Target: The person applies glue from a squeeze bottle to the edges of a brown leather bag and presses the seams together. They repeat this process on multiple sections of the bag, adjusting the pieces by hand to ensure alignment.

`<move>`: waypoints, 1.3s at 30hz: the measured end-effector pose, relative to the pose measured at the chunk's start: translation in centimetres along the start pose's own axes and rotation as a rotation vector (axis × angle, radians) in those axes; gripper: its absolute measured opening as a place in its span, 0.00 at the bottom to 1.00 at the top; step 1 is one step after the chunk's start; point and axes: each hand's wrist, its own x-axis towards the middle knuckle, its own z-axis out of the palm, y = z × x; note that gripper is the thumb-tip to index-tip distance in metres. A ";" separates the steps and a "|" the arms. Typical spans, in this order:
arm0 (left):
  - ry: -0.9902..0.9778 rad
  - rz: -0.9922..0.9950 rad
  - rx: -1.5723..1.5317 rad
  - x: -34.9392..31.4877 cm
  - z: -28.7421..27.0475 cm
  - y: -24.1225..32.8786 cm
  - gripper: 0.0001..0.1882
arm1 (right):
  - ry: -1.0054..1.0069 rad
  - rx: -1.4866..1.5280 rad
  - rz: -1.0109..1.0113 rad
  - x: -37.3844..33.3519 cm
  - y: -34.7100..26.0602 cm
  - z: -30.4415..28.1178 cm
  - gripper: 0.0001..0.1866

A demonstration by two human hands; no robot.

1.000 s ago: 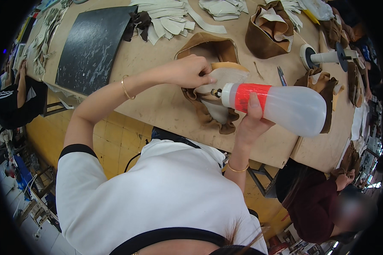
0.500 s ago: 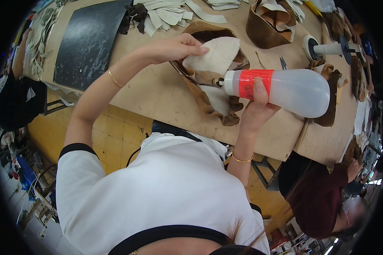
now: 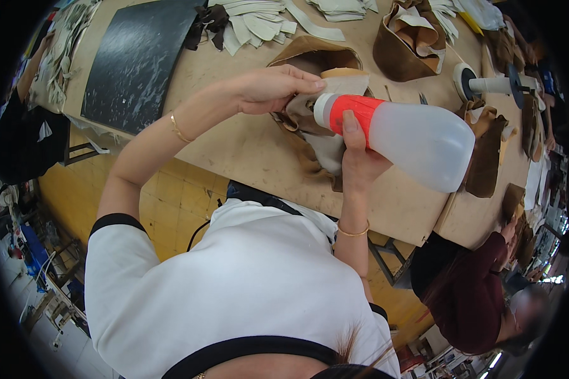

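White translucent bottle (image 3: pixel 417 144): held on its side above the table (image 3: pixel 234 151) in the head view, its cap (image 3: pixel 322 110) turned leftward over the brown leather piece (image 3: pixel 316 52); whether the leather is touched by the nozzle cannot be told.
Right hand (image 3: pixel 365 158): clamped on the bottle, the thumb laid across the red band (image 3: pixel 365 104).
Left hand (image 3: pixel 272 88): fingertips brought to the edge of the pale flap (image 3: pixel 349 84); whether it is pinched cannot be told.
Leather: spread on the table beneath both hands, partly hidden by them and by the cap.
Far side: pale strips (image 3: pixel 256 22) heaped; a brown leather roll (image 3: pixel 392 60) stood to their right.
Left side: a scuffed black board (image 3: pixel 139 63) laid flat.
Right side: a thread spool (image 3: pixel 488 85) placed near a folded brown piece (image 3: pixel 485 155).
Lower right: a co-worker's dark red sleeve (image 3: pixel 480 265) seen.
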 end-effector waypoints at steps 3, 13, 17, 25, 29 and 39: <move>0.030 0.039 -0.119 -0.1 0.5 -0.1 0.18 | -0.021 -0.053 -0.059 0.1 0.5 0.1 0.17; 0.272 0.104 0.699 -2.5 -0.6 -1.1 0.23 | 0.094 -0.301 -0.192 0.5 1.9 0.3 0.21; 0.322 0.079 0.693 -1.4 -1.0 -1.3 0.19 | 0.178 -0.215 -0.219 0.8 1.8 0.4 0.24; 0.209 0.372 0.789 0.8 1.0 0.7 0.24 | 0.322 0.265 0.065 0.7 -0.1 -2.9 0.25; 0.137 0.158 0.838 0.6 1.1 2.1 0.25 | 0.420 0.309 0.074 1.4 -1.0 -4.8 0.27; 0.354 0.026 0.388 -0.2 -2.6 -0.2 0.18 | 0.273 0.110 0.057 1.4 -0.1 -3.8 0.27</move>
